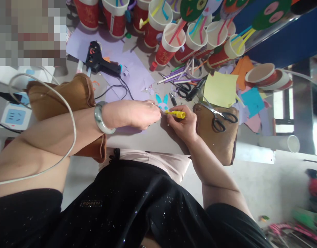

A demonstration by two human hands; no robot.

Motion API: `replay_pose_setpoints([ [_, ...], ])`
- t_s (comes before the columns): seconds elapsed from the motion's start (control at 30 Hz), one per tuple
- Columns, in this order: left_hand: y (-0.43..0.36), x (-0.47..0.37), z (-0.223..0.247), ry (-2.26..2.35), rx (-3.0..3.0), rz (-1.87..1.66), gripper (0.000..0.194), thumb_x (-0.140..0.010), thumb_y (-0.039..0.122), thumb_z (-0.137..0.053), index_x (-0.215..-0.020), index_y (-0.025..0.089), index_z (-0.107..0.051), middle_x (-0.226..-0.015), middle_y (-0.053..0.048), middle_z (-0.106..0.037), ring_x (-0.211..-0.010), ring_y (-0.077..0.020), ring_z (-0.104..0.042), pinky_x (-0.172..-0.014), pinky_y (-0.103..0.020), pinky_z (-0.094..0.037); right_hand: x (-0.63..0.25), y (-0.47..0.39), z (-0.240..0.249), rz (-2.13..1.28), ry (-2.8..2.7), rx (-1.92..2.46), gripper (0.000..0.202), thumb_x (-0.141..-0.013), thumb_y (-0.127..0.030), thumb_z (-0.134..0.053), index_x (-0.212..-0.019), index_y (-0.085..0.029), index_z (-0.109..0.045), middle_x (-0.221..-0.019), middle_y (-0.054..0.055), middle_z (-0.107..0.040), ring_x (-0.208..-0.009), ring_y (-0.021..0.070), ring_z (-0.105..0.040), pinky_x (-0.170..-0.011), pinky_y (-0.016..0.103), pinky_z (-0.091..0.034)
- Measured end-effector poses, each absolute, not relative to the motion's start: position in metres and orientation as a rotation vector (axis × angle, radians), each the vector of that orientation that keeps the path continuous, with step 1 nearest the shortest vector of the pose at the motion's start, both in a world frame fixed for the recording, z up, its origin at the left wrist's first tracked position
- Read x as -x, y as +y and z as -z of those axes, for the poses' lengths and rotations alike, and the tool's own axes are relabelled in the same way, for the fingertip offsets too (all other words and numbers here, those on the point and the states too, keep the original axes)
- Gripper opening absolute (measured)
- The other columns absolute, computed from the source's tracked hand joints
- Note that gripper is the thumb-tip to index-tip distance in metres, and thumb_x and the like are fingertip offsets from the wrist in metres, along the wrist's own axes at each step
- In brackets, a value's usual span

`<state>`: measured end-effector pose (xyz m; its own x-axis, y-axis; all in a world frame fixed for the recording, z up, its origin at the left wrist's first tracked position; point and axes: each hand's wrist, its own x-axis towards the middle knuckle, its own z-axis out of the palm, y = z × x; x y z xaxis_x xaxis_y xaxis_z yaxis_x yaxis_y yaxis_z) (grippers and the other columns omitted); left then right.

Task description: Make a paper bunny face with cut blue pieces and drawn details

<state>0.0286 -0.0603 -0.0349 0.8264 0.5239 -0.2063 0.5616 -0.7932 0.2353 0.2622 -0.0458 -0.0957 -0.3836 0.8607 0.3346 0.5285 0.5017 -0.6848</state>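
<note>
Right hand [185,124] pinches a yellow cylindrical marker [177,114] against a lilac paper rabbit face [162,104] with turquoise ears.
From the face, that hand sits at four o'clock; the left hand [144,115], at eight, curls, its grip unclear.

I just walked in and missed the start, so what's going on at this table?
A person is working at a small paper rabbit face with teal ears. The right hand holds a yellow marker pointed toward it. The left hand is close beside the face; whether it pinches anything is hidden. A black glue gun lies farther back on the left, paper cups with straws stand toward the back, and scissors rest on a brown cushion.
</note>
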Motion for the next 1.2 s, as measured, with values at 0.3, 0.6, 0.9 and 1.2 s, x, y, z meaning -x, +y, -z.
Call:
replay_pose_setpoints([
  [0.3, -0.066, -0.036, 0.022, 0.864, -2.767, 0.352, 0.027, -0.087, 0.003, -0.051, -0.090, 0.013, -0.076, -0.104, -0.013, -0.077, -0.094, -0.0228, -0.066, -0.102, -0.038, -0.044, -0.262, -0.044, 0.097, -0.584, -2.125, 1.071, 0.012, -0.088, -0.032, -0.073, -0.089, -0.023, -0.066, -0.078, 0.000, -0.074, -0.065, 0.0143, -0.066, -0.063, 0.028, -0.051],
  [0.6, -0.070, -0.039, 0.015, 0.899, -2.749, 0.407, 0.029, -0.089, 0.000, -0.049, -0.093, 0.009, -0.076, -0.103, -0.014, -0.078, -0.097, -0.0225, -0.067, -0.111, -0.037, -0.040, -0.261, -0.044, 0.091, -0.624, -2.164, 1.114, 0.013, -0.086, -0.034, -0.072, -0.087, -0.024, -0.064, -0.078, 0.000, -0.074, -0.066, 0.0156, -0.066, -0.065, 0.029, -0.053],
  [0.9, -0.067, -0.039, 0.013, 0.883, -2.761, 0.385, 0.025, -0.085, 0.003, -0.054, -0.091, 0.013, -0.076, -0.111, -0.014, -0.077, -0.100, -0.0241, -0.065, -0.104, -0.035, -0.042, -0.262, -0.045, 0.094, -0.647, -1.954, 1.257, 0.014, -0.083, -0.033, -0.072, -0.086, -0.025, -0.062, -0.064, -0.004, -0.066, -0.052, 0.0129, -0.055, -0.052, 0.028, -0.047],
  [1.2, -0.069, -0.039, 0.006, 0.931, -2.660, 0.316, 0.022, -0.082, -0.002, -0.056, -0.086, 0.011, -0.073, -0.100, -0.014, -0.078, -0.094, -0.0225, -0.065, -0.107, -0.035, -0.042, -0.258, -0.044, 0.094, -0.620, -2.056, 1.184, 0.015, -0.083, -0.037, -0.073, -0.084, -0.024, -0.066, -0.074, -0.002, -0.073, -0.057, 0.0125, -0.059, -0.059, 0.028, -0.050],
])
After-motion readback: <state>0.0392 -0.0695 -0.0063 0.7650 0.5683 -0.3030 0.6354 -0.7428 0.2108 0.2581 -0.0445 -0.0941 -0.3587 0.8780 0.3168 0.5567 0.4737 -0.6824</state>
